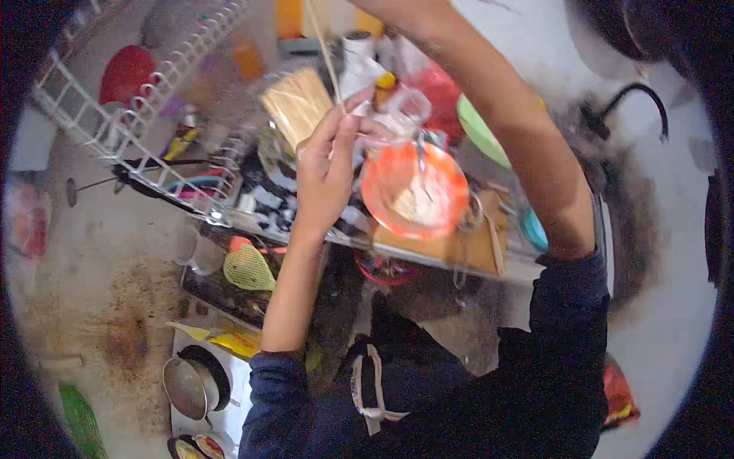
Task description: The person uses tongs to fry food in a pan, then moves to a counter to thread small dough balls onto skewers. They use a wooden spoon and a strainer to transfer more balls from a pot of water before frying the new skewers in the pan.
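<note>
My left hand (pixel 330 157) is raised over the counter, its thumb and index finger closed on the lower end of a thin pale stick (pixel 324 52). The stick runs up and out at the top edge. Just behind this hand lies a flat light wooden-looking bundle (pixel 294 103). To its right stands an orange and white bowl (pixel 375 187) with pale flour-like powder (pixel 417 203) and a metal spoon (pixel 421 157) in it. My right forearm (pixel 505 92) reaches across the upper right; the right hand is beyond the top edge.
Under the bowl is a wooden board (pixel 478 249). A white wire rack (pixel 145 145) stands left, near a green strainer (pixel 248 268). A pan (pixel 187 389) sits lower left. Behind are a clear cup (pixel 409 107), a red bag (pixel 442 99) and a green plate (pixel 482 134).
</note>
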Available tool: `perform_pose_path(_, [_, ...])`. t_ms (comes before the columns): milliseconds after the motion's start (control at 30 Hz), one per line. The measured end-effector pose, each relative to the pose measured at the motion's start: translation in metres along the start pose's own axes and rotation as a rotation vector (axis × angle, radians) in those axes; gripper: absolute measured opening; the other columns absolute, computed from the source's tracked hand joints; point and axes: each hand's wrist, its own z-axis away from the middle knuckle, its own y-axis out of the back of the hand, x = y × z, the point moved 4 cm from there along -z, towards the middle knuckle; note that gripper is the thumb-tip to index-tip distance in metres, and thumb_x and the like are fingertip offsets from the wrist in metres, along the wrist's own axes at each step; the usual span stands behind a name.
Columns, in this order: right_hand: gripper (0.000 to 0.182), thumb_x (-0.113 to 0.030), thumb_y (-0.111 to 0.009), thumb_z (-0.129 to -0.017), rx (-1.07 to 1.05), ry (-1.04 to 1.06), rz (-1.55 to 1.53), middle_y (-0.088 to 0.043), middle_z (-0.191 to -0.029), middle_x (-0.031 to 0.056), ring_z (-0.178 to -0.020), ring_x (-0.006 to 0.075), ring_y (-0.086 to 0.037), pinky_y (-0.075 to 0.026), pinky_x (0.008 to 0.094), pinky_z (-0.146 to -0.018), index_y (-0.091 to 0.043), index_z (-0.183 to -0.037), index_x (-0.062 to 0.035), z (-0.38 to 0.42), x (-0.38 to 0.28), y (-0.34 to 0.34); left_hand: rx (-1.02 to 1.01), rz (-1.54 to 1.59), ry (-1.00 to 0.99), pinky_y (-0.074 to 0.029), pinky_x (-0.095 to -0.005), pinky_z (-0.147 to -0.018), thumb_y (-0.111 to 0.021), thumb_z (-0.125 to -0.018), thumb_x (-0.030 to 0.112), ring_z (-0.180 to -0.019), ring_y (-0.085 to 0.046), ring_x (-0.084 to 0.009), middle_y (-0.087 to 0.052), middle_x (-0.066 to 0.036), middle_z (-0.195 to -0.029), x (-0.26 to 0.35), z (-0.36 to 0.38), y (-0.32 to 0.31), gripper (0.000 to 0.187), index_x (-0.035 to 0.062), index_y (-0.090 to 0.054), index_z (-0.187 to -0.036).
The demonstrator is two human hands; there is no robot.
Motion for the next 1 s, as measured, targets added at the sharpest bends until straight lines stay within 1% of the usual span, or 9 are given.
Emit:
perform_pose_path(100, [0.021, -0.019, -0.047, -0.087, -0.046, -0.25, -0.116, -0.059, -0.077, 0.0073, -0.065, 0.0114, -0.053, -0.04, 0.0223, -0.058, -0.049, -0.102, -0.0033, 0.05, -0.038, 0.023, -0.17, 0.057, 0.064, -0.042, -0.0247, -0.068, -0.034, -0.093, 0.016, -0.07, -0.054, -0.0101, -0.058, -0.007, -0.073, 0.007, 0.03, -0.043, 0.032, -0.0065, -0.048, -0.11])
perform_pose_path(167, [0.022, -0.018, -0.043, -0.087, -0.063, -0.205, 0.632, -0.058, -0.068, 0.007, -0.062, 0.01, -0.055, -0.043, 0.0215, -0.056, -0.053, -0.092, 0.0008, 0.105, -0.068, 0.046, -0.222, 0.013, -0.083, -0.044, -0.0254, -0.064, -0.038, -0.089, 0.012, -0.065, -0.055, -0.0123, -0.059, -0.006, -0.075, 0.019, 0.049, -0.07, 0.025, -0.0013, -0.053, -0.104])
perform_pose_path(233, [0.022, -0.017, -0.044, -0.088, 0.05, -0.294, 0.348, -0.056, -0.066, 0.0038, -0.064, 0.0071, -0.05, -0.04, 0.0191, -0.055, -0.056, -0.094, -0.0001, 0.166, -0.067, 0.056, -0.29, 0.321, -0.079, -0.044, -0.0277, -0.065, -0.04, -0.086, 0.007, -0.069, -0.057, -0.0161, -0.058, -0.009, -0.077, 0.025, 0.072, -0.096, 0.023, -0.0017, -0.049, -0.105])
perform_pose_path(367, [0.026, -0.016, -0.041, -0.089, 0.081, -0.751, 0.408, -0.053, -0.07, -0.0002, -0.061, 0.0045, -0.045, -0.035, 0.0195, -0.051, -0.057, -0.104, -0.0019, 0.253, -0.1, 0.085, -0.48, 0.117, 0.051, -0.045, -0.0292, -0.068, -0.046, -0.082, 0.003, -0.079, -0.057, -0.0187, -0.056, -0.012, -0.087, 0.006, 0.123, -0.135, 0.027, -0.0016, -0.046, -0.109])
perform_pose_path(433, [0.027, -0.014, -0.04, -0.089, 0.093, -0.697, 0.756, -0.051, -0.068, -0.003, -0.059, 0.0032, -0.043, -0.032, 0.0201, -0.05, -0.054, -0.108, -0.0007, 0.294, -0.111, 0.114, -0.473, 0.135, 0.192, -0.045, -0.0294, -0.072, -0.052, -0.079, 0.0, -0.088, -0.056, -0.021, -0.053, -0.013, -0.099, -0.021, 0.156, -0.146, 0.032, -0.0007, -0.046, -0.11])
perform_pose_path(633, [0.021, -0.014, -0.041, -0.088, 0.002, -1.093, 0.954, -0.054, -0.064, 0.0087, -0.053, 0.0207, -0.05, -0.037, 0.0295, -0.052, -0.058, -0.097, -0.0048, 0.372, -0.092, 0.167, -0.312, -0.173, 0.344, -0.028, -0.0376, -0.096, -0.064, -0.072, 0.014, -0.113, -0.036, -0.032, -0.04, -0.019, -0.118, -0.092, 0.212, -0.142, 0.057, 0.0007, -0.036, -0.12])
perform_pose_path(700, [0.016, -0.016, -0.045, -0.085, -0.163, -1.253, 1.006, -0.061, -0.081, 0.0152, -0.073, 0.0354, -0.058, -0.045, 0.0442, -0.062, -0.057, -0.089, -0.0063, 0.385, -0.079, 0.182, -0.282, -0.392, 0.245, -0.023, -0.0415, -0.099, -0.061, -0.075, 0.017, -0.12, -0.03, -0.0322, -0.033, -0.019, -0.126, -0.093, 0.21, -0.152, 0.063, -0.0002, -0.029, -0.126])
perform_pose_path(800, [0.015, -0.015, -0.048, -0.081, -0.234, -0.93, 1.109, -0.061, -0.077, 0.0125, -0.07, 0.0333, -0.059, -0.046, 0.0426, -0.06, -0.058, -0.09, -0.0082, 0.383, -0.063, 0.199, -0.313, -0.578, 0.299, -0.01, -0.0483, -0.101, -0.057, -0.078, 0.024, -0.126, -0.019, -0.032, -0.023, -0.018, -0.134, -0.1, 0.205, -0.173, 0.07, -0.0013, -0.019, -0.131])
perform_pose_path(1000, [0.018, -0.013, -0.053, -0.078, -0.54, -0.904, 1.159, -0.058, -0.07, 0.0085, -0.063, 0.0269, -0.058, -0.045, 0.0382, -0.056, -0.062, -0.093, -0.0126, 0.371, -0.035, 0.206, -0.328, -0.798, 0.329, 0.004, -0.056, -0.097, -0.047, -0.083, 0.031, -0.13, -0.011, -0.0293, -0.015, -0.014, -0.14, -0.119, 0.207, -0.191, 0.068, -0.001, -0.015, -0.133])
